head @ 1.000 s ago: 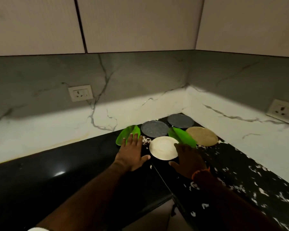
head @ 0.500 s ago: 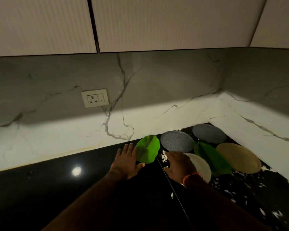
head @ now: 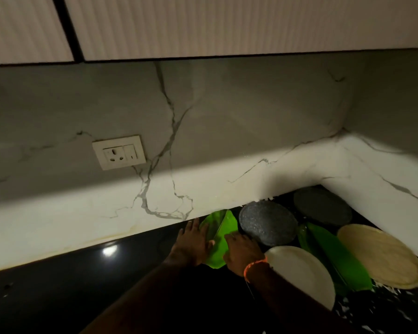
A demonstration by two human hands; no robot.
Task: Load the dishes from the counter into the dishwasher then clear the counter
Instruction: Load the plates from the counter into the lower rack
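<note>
A green leaf-shaped plate point(head: 219, 226) lies on the black counter point(head: 82, 285) near the wall. My left hand point(head: 193, 241) rests on its left edge with straight fingers and the thumb on the plate. My right hand point(head: 241, 249) grips its right edge with curled fingers. To the right lie two grey speckled plates point(head: 268, 222) point(head: 322, 206), a white plate point(head: 299, 271), a second green leaf plate point(head: 333, 256) and a beige plate point(head: 379, 254). No dishwasher is in view.
White crumbs point(head: 396, 307) are scattered on the counter at the lower right. The marble backsplash carries a wall socket point(head: 119, 152), and pale upper cabinets point(head: 227, 25) hang overhead. The counter turns a corner behind the plates.
The view has swung left and closer. My right hand has left the white plate and moved onto the green leaf plate; my left hand has slid onto that plate's left edge.
</note>
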